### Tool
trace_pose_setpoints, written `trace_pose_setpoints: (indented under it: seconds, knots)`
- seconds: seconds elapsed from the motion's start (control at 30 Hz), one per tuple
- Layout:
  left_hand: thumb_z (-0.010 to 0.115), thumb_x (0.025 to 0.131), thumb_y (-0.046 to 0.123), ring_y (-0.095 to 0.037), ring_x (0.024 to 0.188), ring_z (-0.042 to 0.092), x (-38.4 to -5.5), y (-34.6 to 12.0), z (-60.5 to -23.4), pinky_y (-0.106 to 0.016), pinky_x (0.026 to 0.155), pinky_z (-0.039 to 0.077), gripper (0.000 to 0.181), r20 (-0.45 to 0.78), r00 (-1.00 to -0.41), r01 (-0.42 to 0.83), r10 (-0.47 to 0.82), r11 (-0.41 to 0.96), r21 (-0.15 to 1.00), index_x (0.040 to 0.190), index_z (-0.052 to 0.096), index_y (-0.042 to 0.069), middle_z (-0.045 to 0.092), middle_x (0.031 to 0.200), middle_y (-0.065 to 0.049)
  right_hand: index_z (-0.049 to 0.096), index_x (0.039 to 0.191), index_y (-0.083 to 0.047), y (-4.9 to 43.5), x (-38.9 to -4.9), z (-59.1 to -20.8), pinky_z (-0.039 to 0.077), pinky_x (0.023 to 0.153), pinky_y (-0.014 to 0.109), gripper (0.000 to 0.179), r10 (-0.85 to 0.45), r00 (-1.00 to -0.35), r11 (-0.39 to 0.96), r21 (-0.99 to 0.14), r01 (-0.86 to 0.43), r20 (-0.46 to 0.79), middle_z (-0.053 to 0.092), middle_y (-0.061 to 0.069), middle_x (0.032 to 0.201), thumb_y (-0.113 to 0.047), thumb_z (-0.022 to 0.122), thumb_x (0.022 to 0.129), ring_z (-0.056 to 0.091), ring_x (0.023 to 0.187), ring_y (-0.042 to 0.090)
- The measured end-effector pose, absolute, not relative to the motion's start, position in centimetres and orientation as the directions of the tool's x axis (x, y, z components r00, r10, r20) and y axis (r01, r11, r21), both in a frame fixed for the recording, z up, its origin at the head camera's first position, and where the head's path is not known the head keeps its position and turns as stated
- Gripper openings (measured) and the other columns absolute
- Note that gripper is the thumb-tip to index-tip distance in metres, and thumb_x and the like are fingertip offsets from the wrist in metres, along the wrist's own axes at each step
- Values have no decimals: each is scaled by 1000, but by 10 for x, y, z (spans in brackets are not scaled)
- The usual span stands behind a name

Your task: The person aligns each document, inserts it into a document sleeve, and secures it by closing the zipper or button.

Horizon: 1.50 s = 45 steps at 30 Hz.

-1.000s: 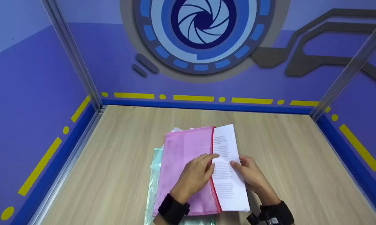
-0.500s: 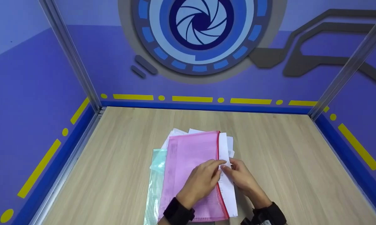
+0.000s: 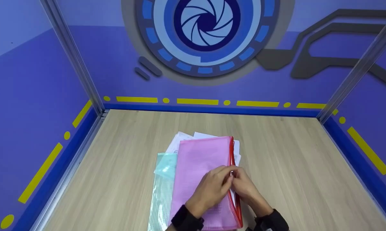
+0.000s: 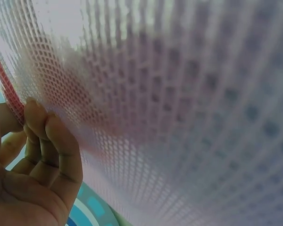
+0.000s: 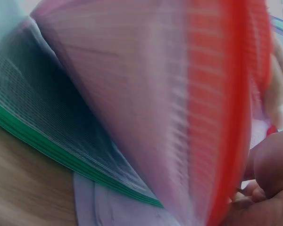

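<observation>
A pink mesh zipper pouch (image 3: 202,157) with a red zipper edge (image 3: 238,211) is tilted up over other papers and a pouch. White papers (image 3: 233,196) show as a thin strip inside its parted red mouth. My left hand (image 3: 209,189) lies over the pouch, its thumb and fingers pinching the upper red edge; the left wrist view shows these fingertips (image 4: 35,110) against the mesh. Facing it, my right hand (image 3: 248,191) grips at the pouch's mouth with curled fingers. The right wrist view has the right thumb (image 5: 278,160) close to the red edge; part of that grip is hidden.
Beneath the pink pouch lies a green mesh pouch (image 3: 163,192) with a green zipper edge (image 5: 75,162). Loose white papers (image 3: 180,141) stick out behind it. The wooden tabletop (image 3: 122,154) is bounded by blue-purple panels (image 3: 93,64) and metal posts (image 3: 74,57).
The papers have slid leftward into the pink pouch until only a sliver shows. The pouch has shifted right, and my right hand has come left to meet my left hand.
</observation>
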<state>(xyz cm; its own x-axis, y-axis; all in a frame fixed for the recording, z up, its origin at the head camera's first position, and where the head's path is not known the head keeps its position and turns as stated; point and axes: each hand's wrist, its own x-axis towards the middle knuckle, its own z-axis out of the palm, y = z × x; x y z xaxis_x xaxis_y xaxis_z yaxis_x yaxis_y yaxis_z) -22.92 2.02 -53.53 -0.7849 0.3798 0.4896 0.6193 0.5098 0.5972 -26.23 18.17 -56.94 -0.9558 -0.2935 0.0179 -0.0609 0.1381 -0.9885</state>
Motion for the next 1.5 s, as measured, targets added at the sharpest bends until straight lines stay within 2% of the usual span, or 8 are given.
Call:
trace_pose_setpoints:
  seconds: [0.3, 0.43, 0.53, 0.63, 0.73, 1.0, 1.33, 1.5]
  knots:
    - [63, 105, 8, -8, 106, 69, -230, 18, -532, -24, 91, 55, 29, 490, -802, 598, 343, 470, 649, 133, 72, 11, 75, 117, -5, 67, 117, 12, 186, -265, -563, 46, 70, 23, 22, -331, -944, 180, -981, -74, 10, 61, 4, 88, 6, 58, 97, 56, 78, 12]
    - [64, 106, 10, -3, 92, 63, -232, 12, -529, -21, 83, 53, 30, 486, -812, 584, 323, 455, 672, 135, 71, 12, 71, 103, 2, 61, 131, 12, 196, -268, -555, 48, 60, 23, 30, -367, -930, 187, -981, -57, -17, 62, 3, 83, 0, 58, 103, 56, 69, 10]
    - [65, 105, 9, 0, 79, 55, -235, 6, -527, -19, 72, 51, 31, 501, -819, 573, 279, 441, 691, 135, 70, 12, 62, 90, 7, 63, 125, 9, 203, -271, -548, 48, 57, 23, 24, -281, -959, 221, -970, -96, 31, 67, 8, 81, -6, 61, 106, 61, 67, 16]
    - [65, 104, 6, 1, 73, 51, -236, 1, -524, -17, 65, 49, 30, 528, -821, 567, 218, 431, 702, 134, 70, 10, 57, 83, 9, 65, 119, 3, 209, -274, -544, 51, 70, 28, 24, -140, -983, 326, -932, -157, 117, 70, 12, 93, -15, 68, 105, 66, 82, 23]
    - [65, 105, 6, 0, 71, 51, -235, -2, -521, -17, 62, 48, 30, 552, -819, 559, 153, 425, 711, 134, 69, 9, 55, 82, 8, 61, 131, 1, 212, -275, -543, 52, 87, 35, 36, -98, -989, 395, -907, -143, 113, 68, 16, 116, -22, 69, 105, 65, 104, 27]
    - [66, 105, 8, 0, 66, 49, -232, 2, -519, -18, 58, 44, 37, 565, -824, 525, 38, 428, 736, 141, 62, 6, 52, 79, 8, 28, 161, 2, 215, -272, -540, 57, 93, 45, 64, -434, -889, 165, -983, 78, -143, 54, 29, 143, -37, 47, 115, 64, 123, 37]
    - [68, 103, 11, 3, 66, 48, -230, 8, -523, -17, 59, 42, 35, 511, -851, 506, 117, 441, 741, 136, 57, 9, 54, 81, 11, 27, 167, -6, 208, -255, -523, 48, 109, 40, 69, -719, -693, 59, -990, -126, 46, 33, 19, 168, -16, 63, 108, 41, 149, 41]
    - [64, 107, 13, 2, 70, 51, -230, 7, -523, -18, 63, 46, 44, 478, -859, 510, 186, 394, 764, 148, 51, 10, 56, 85, 10, 19, 167, 0, 211, -247, -514, 48, 108, 32, 70, -736, -674, 128, -965, -231, 64, 30, 26, 168, -9, 58, 110, 39, 149, 42]
